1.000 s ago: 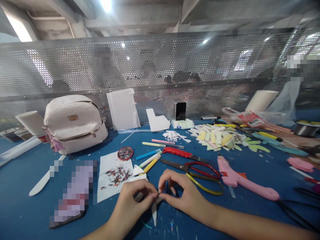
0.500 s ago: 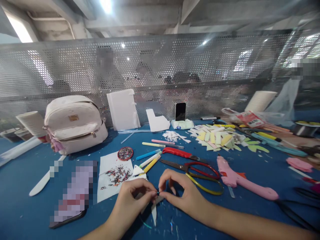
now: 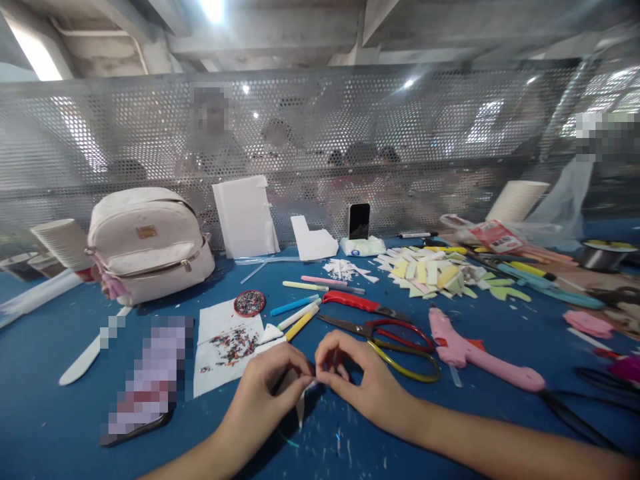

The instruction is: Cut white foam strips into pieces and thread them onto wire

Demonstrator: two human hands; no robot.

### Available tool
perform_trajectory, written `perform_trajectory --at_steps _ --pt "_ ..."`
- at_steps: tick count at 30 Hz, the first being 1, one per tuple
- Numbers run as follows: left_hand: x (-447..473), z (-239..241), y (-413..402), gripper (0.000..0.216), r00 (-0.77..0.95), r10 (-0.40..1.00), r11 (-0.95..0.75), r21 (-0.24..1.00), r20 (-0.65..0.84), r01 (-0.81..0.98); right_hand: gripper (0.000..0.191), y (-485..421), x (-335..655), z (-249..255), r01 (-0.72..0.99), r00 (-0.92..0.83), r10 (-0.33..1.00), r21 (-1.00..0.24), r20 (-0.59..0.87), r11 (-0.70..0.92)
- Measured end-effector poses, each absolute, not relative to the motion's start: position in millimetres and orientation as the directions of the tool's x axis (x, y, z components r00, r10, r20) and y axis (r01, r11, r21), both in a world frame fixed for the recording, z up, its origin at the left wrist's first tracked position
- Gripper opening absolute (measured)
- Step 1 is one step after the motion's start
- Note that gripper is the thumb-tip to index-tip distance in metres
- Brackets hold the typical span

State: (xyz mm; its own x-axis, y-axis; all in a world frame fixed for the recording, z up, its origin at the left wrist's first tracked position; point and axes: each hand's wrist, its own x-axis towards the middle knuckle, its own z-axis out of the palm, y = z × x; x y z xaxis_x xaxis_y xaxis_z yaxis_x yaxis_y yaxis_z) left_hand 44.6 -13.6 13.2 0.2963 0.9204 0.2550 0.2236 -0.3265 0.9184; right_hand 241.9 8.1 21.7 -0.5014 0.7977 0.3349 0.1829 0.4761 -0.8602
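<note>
Between the two hands: pale piece turned, fingertips at its upper end.
Pale piece (image 3: 301, 410) now shows a narrower hanging tip; the flat grey part visible half a second ago, right of that tip, is mostly out of sight, which suggests an adjustment of its angle. Left hand (image 3: 260, 387): thumb and forefinger pinched on the piece. Right hand (image 3: 373, 387): thumb and forefinger drawn together beside it; whether they grip it cannot be told, as the fingers block the view. Just beyond the right hand: scissors (image 3: 357, 329), handles close to the knuckles. Farther right: pink glue gun (image 3: 477, 360). Beyond the left hand, partly hidden by it: bit-strewn paper sheet (image 3: 205, 383).
</note>
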Motion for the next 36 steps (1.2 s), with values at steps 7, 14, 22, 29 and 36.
perform_trajectory --at_steps 7,14,22,29,36 --pt "42.0 16.5 -18.3 0.019 0.235 0.919 -0.379 0.871 0.315 0.313 0.004 5.0 243.0 24.8 0.180 -0.460 0.806 -0.850 0.372 0.495" --pt "40.1 14.4 -14.7 0.012 0.298 0.908 -0.396 0.833 0.293 0.387 0.004 6.7 243.8 21.7 0.172 -0.481 0.792 -0.846 0.376 0.505" --pt "33.4 15.2 -17.2 0.031 0.238 0.941 -0.307 0.906 0.242 0.293 0.005 8.1 245.1 23.8 0.184 -0.444 0.807 -0.841 0.390 0.508" --pt "34.2 11.4 -13.2 0.016 0.273 0.935 -0.304 0.906 0.225 0.294 0.005 7.9 243.9 21.2 0.173 -0.459 0.806 -0.851 0.375 0.495" --pt "31.6 12.9 -14.0 0.021 0.185 0.950 -0.302 0.899 0.253 0.318 0.015 24.9 252.7 32.2 0.285 -0.657 0.737 -0.853 0.158 0.437"
